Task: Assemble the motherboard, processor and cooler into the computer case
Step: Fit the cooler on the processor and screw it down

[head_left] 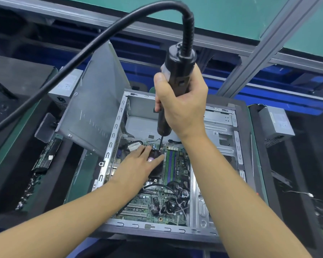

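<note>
Case [117,120] lay open, motherboard [158,206] seated inside. Left hand [136,166], fingers straight, pressed on cooler [155,172] in case's far half. Right hand [183,108] gripped screwdriver [177,71] upright above case, bit down at cooler's far edge.

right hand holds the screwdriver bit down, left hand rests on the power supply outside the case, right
No: the head view shows the left hand resting on the cooler inside the case. The right hand does hold the screwdriver bit down.
</note>
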The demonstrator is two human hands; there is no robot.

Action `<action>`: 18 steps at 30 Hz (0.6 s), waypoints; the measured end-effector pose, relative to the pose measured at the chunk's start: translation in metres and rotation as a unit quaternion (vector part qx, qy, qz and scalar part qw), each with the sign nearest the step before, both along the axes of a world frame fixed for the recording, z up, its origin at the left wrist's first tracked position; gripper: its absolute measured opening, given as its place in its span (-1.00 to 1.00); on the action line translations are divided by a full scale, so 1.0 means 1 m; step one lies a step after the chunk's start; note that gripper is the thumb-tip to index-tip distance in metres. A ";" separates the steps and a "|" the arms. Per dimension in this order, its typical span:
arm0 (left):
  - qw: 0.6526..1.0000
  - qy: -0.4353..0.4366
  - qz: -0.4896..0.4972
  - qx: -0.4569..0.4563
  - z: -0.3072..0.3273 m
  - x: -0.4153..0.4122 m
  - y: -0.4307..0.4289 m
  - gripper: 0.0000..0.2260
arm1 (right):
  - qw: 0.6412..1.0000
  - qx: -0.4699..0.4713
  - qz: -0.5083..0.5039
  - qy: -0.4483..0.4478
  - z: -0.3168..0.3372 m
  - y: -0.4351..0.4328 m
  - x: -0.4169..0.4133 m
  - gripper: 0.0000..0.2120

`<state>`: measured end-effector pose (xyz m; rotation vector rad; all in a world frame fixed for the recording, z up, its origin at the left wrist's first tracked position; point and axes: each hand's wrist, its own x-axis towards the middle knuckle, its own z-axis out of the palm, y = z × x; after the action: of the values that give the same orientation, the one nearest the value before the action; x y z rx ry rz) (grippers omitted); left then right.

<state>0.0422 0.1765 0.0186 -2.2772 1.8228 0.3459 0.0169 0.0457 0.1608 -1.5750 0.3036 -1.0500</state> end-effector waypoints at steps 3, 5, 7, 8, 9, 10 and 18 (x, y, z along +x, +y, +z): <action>1.000 -0.012 0.002 0.023 0.003 -0.008 -0.002 -0.07 | 1.000 0.000 -0.008 0.004 0.000 -0.001 -0.003 -0.84; 0.999 -0.009 0.007 0.031 0.004 -0.010 -0.005 -0.06 | 1.000 -0.010 -0.015 0.007 0.001 -0.003 -0.005 -0.82; 0.999 -0.002 0.012 0.040 0.004 -0.009 -0.007 -0.07 | 1.000 -0.018 -0.019 0.011 0.002 -0.004 -0.007 -0.83; 0.999 0.003 0.016 0.042 0.005 -0.008 -0.007 -0.07 | 1.000 -0.019 -0.019 0.014 0.002 -0.005 -0.008 -0.83; 0.999 0.006 0.019 0.043 0.005 -0.009 -0.008 -0.07 | 1.000 -0.019 -0.018 0.015 0.003 -0.004 -0.009 -0.83; 0.999 0.006 0.019 0.044 0.006 -0.008 -0.009 -0.06 | 1.000 -0.018 -0.017 0.016 0.003 -0.004 -0.009 -0.84; 0.998 -0.006 0.014 0.055 0.005 -0.008 -0.009 -0.10 | 1.000 -0.012 -0.017 0.012 0.005 0.000 -0.004 -0.83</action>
<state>0.0342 0.1674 0.0236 -2.2271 1.7244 0.4237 0.0132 0.0462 0.1660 -1.6097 0.3367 -1.0639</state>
